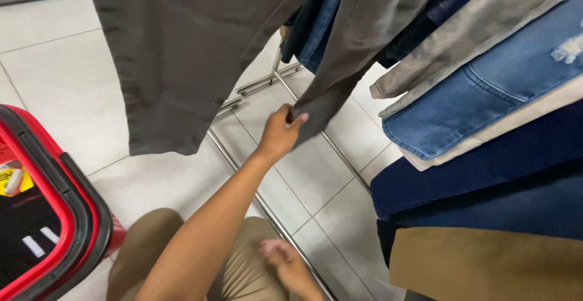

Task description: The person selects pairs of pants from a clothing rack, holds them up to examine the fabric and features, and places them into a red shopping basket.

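My left hand (280,134) reaches forward and pinches the hem of one leg of a pair of dark grey trousers (182,52). They hang from above, and the other leg hangs free to the left. My right hand (286,263) is low in the frame and blurred. It rests against my knee in khaki trousers (240,270), with fingers curled and nothing seen in it.
More trousers hang in a row on the right: blue jeans (486,94), navy pairs (486,179), a tan pair (486,264). The rack's metal base rails (267,82) run across the white tiled floor. A red and black basket (67,216) stands at the lower left.
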